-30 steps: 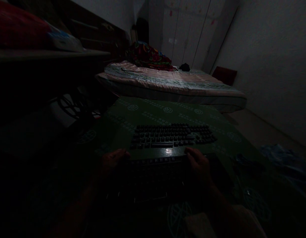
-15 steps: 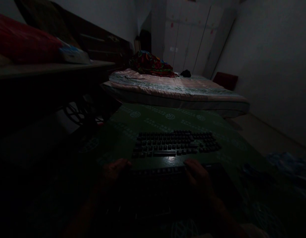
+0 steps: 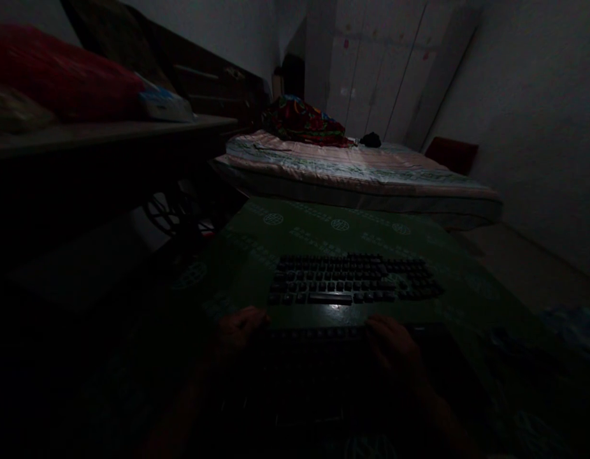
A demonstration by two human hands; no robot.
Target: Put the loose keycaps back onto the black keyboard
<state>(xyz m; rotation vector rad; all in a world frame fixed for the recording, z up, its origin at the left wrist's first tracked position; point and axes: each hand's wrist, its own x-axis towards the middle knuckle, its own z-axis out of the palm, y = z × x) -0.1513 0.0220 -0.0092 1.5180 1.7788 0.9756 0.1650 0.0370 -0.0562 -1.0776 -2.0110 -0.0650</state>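
The room is very dark. A black keyboard (image 3: 323,376) lies close to me on a green patterned mat (image 3: 314,236). My left hand (image 3: 240,328) rests at its far left corner, fingers curled on the edge. My right hand (image 3: 393,344) sits on its far right part, fingers bent over the top edge. Loose black keycaps (image 3: 355,280) laid out in keyboard rows lie on the mat just beyond the keyboard.
A mattress (image 3: 366,169) with striped bedding lies behind the mat, with a crumpled colourful cloth (image 3: 304,121) and a small dark object on it. A dark table (image 3: 108,134) bearing a red cushion stands at left. White wardrobe doors and a wall rise behind.
The view has shifted, so the scene sits lower and further right in the picture. Both hands stay at the keyboard's far corners.
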